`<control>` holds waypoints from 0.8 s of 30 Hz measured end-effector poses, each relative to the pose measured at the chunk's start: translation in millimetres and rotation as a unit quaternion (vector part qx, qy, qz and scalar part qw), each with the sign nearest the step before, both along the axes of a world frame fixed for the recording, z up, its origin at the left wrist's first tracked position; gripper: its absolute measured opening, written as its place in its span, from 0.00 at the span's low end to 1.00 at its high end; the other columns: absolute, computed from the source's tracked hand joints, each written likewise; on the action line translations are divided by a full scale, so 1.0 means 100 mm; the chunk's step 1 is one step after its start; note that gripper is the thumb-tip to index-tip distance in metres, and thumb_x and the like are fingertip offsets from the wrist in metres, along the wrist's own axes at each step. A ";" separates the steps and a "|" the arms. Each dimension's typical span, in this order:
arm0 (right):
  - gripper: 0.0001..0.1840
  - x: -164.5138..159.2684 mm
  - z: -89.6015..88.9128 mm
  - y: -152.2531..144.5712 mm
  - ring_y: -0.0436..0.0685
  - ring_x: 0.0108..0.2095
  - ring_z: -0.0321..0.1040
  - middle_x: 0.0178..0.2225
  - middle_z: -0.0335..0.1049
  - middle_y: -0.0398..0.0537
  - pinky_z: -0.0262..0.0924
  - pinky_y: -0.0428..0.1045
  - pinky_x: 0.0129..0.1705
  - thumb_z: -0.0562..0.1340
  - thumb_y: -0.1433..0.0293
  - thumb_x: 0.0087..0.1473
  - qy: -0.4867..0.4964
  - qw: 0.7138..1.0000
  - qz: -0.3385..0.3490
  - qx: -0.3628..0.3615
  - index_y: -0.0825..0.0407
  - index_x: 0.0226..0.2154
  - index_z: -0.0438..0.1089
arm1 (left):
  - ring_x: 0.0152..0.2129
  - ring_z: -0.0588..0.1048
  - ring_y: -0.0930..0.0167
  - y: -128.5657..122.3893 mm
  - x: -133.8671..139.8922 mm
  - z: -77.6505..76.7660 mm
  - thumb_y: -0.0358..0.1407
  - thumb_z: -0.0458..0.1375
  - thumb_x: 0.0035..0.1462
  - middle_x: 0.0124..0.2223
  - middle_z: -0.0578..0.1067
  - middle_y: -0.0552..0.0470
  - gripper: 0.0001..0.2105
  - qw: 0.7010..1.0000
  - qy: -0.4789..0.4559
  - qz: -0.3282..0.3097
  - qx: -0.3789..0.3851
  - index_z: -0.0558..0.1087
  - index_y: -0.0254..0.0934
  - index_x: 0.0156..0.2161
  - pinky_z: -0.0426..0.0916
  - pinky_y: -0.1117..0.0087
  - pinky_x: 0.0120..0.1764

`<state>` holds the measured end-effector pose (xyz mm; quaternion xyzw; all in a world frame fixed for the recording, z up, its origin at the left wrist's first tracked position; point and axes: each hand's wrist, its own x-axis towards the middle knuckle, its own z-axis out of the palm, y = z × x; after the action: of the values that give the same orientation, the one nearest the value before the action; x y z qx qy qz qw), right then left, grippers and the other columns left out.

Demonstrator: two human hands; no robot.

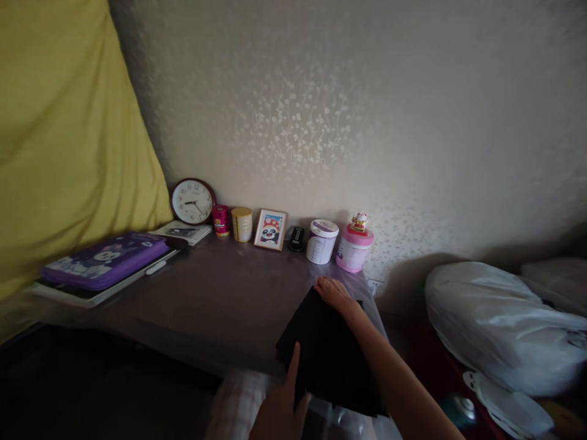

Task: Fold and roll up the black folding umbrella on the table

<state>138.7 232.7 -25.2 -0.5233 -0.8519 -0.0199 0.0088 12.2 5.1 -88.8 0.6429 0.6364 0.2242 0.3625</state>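
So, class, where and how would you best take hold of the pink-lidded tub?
I'd grip the pink-lidded tub around its round body, below the lid, coming from the near right side. A cat figurine sits on top, so grasping from above looks risky, and the white tub stands close on the left. The upright, curved wall should suit a wrapped grip.

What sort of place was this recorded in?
Most likely a room in a home, though which room is unclear. The patterned wallpaper, the framed panda picture and the lucky cat figurine atop a pink-lidded tub suggest it.
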 end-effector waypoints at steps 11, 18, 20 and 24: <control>0.13 0.28 0.05 -0.51 0.54 0.36 0.69 0.36 0.72 0.49 0.61 0.48 0.39 0.51 0.66 0.60 0.209 0.975 0.063 0.040 0.51 0.35 0.70 | 0.36 0.77 0.62 0.01 0.17 -0.03 0.32 0.44 0.59 0.44 0.77 0.41 0.32 0.995 0.100 0.004 -0.025 0.33 0.36 0.64 0.67 0.68 0.34; 0.12 0.24 -0.19 -0.79 0.58 0.52 0.62 0.46 0.72 0.50 0.50 0.56 0.56 0.55 0.66 0.59 0.148 0.960 0.238 0.004 0.50 0.41 0.72 | 0.35 0.77 0.63 0.03 0.25 -0.17 0.32 0.46 0.58 0.47 0.75 0.41 0.33 0.992 0.119 0.026 -0.031 0.35 0.38 0.64 0.67 0.69 0.34; 0.14 0.23 -0.23 -0.64 0.58 0.53 0.62 0.47 0.71 0.49 0.48 0.57 0.57 0.53 0.66 0.60 0.123 0.970 0.211 0.014 0.50 0.43 0.71 | 0.35 0.77 0.63 0.04 0.26 -0.18 0.32 0.46 0.58 0.47 0.75 0.40 0.32 0.990 0.131 0.027 -0.039 0.36 0.38 0.64 0.67 0.68 0.34; 0.18 0.23 -0.20 -0.32 0.56 0.48 0.66 0.43 0.73 0.48 0.52 0.54 0.53 0.48 0.65 0.62 0.070 0.981 0.178 -0.002 0.50 0.39 0.72 | 0.35 0.77 0.60 0.04 0.26 -0.18 0.32 0.45 0.59 0.45 0.76 0.39 0.32 0.988 0.146 0.025 -0.054 0.35 0.37 0.64 0.68 0.65 0.35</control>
<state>162.0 200.4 -45.5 -0.3631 -0.9289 0.0204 0.0702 38.3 9.1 -106.4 0.6318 0.7097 0.1027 0.2944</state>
